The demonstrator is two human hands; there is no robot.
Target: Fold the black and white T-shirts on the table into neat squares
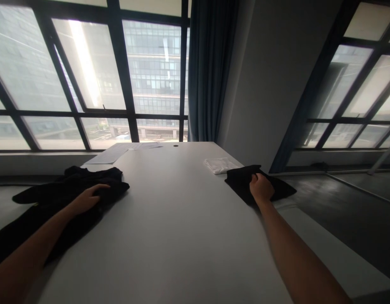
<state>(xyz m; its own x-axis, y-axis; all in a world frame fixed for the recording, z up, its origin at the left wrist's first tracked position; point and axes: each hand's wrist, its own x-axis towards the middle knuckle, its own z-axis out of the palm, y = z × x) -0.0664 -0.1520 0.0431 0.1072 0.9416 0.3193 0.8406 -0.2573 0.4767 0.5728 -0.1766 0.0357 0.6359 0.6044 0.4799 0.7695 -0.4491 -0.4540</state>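
A dark pile of black clothing [71, 223] lies along the left edge of the white table [179, 228], some of it hanging past the edge. My left hand [89, 199] is on this pile, its thumb and fingers curled over the black fabric, with the fingertips partly lost in the dark cloth. On the right side, my right hand [261, 188] is closed in a fist on a black folded garment [241, 181]. That garment lies across the table's right edge, with one corner sticking out beyond it. The exact kind of either garment cannot be made out.
A flat white packet [218, 165] lies just beyond the right garment. Paper sheets [111, 154] are at the far left corner. A round dark cable hole [176, 145] is near the far edge. Behind stand windows and a blue curtain [207, 71]. A lower white surface [331, 249] is at right.
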